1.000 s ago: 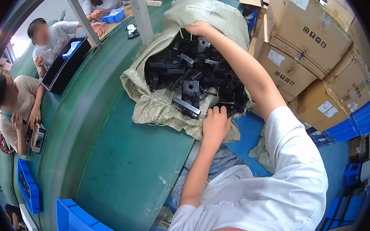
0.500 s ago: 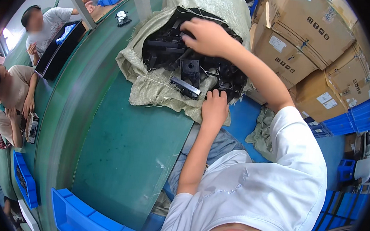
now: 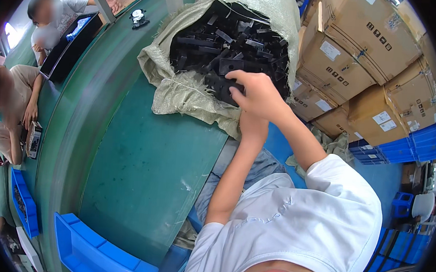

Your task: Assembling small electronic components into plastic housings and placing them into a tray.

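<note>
So there's a big woven sack [image 3: 191, 91], pale greenish-beige, lying open on the green desk [image 3: 140, 166] and stuffed with black plastic parts [image 3: 224, 45], mostly flat bars and blocky bracket shapes, all jumbled at random angles. The sack's mouth is folded back so the heap is in plain sight, sitting toward the far right end of the desk.

The right hand [image 3: 259, 93] is on the near edge of the heap, its grip curled around one black part [image 3: 225, 88] with the fingers wrapped over the top. The left hand [image 3: 253, 126] is tucked right under the right one at the sack's frayed edge; can't tell if its grip is spread or pinching anything, the right hand covers it.

The desk is a long green surface curving away, with blue bins [image 3: 99, 249] at the near edge. Cardboard boxes [image 3: 355, 49] are stacked on the right with blue crates [image 3: 404, 146] below them. Other people [image 3: 13, 106] sit along the left side at their own spots.
</note>
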A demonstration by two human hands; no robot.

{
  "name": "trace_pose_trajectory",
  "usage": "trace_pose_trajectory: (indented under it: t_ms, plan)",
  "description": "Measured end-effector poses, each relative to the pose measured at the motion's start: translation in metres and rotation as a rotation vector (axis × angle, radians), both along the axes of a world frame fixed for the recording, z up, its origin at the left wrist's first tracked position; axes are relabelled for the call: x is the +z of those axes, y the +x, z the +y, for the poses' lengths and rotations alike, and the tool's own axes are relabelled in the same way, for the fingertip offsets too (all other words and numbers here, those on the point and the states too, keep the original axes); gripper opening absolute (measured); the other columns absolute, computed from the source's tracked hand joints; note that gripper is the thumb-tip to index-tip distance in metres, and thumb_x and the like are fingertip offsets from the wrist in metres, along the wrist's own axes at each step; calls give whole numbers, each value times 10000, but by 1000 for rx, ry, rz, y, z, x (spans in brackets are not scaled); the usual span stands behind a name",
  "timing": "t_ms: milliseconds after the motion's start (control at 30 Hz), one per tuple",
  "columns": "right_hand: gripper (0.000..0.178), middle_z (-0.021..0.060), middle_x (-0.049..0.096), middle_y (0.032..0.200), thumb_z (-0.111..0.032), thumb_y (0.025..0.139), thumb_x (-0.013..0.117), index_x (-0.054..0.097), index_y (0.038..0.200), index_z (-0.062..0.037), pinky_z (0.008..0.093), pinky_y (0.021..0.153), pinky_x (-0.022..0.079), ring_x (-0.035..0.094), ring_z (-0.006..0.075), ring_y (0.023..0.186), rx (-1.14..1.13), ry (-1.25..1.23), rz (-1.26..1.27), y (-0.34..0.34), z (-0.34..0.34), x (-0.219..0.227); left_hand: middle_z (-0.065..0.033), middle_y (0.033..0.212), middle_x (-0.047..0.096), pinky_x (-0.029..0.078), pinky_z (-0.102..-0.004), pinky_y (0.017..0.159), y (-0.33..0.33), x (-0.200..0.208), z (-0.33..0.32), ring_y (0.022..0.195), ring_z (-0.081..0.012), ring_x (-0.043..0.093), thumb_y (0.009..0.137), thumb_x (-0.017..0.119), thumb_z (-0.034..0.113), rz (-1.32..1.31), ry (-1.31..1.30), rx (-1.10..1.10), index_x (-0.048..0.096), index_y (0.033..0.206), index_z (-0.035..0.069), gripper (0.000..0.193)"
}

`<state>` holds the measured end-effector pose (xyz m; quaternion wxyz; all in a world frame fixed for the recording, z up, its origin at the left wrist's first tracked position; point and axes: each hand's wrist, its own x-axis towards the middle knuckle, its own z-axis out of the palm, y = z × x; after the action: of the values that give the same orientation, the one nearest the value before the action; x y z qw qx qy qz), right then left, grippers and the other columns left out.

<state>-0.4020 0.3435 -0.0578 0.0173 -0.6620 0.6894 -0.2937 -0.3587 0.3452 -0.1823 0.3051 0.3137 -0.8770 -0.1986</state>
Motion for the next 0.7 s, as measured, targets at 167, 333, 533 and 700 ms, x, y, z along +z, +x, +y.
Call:
trace_pose_trajectory:
  t_ms: [167, 333, 533, 700]
  plan:
    - [307, 112, 660, 867, -90, 883, 585, 601, 1186, -40, 278, 487, 449, 597, 180, 548, -79, -48, -634, -6, 3, 12, -196, 1117, 601, 512, -450, 720, 18, 30, 5, 906, -322, 610, 885, 559, 145, -296, 2, -95, 603, 1069, 7, 235]
    - [354, 162, 658, 876, -62, 919, 556, 553, 1268, -1, 255, 468, 437, 583, 168, 538, 76, -110, -1416, -37, 11, -7, -190, 1112, 616, 510, -445, 660, 22, 44, 10, 838, -337, 632, 851, 593, 132, -185, -75, -119, 608, 1038, 4, 227]
    - [395, 184, 668, 915, -39, 928, 552, 512, 1320, -7, 260, 466, 439, 584, 166, 555, 421, -158, -1879, -39, 13, -8, -169, 1119, 622, 498, -394, 593, 52, 78, 7, 716, -292, 633, 839, 630, 141, -116, 130, -95, 613, 1052, -2, 257]
    - [434, 175, 672, 955, -31, 923, 531, 479, 1354, -18, 243, 529, 456, 594, 169, 618, 480, -170, -1643, -15, 4, 0, -130, 1020, 622, 492, -331, 576, 106, 141, 15, 656, -230, 602, 829, 644, 104, 346, 200, 67, 608, 1099, 1, 291]
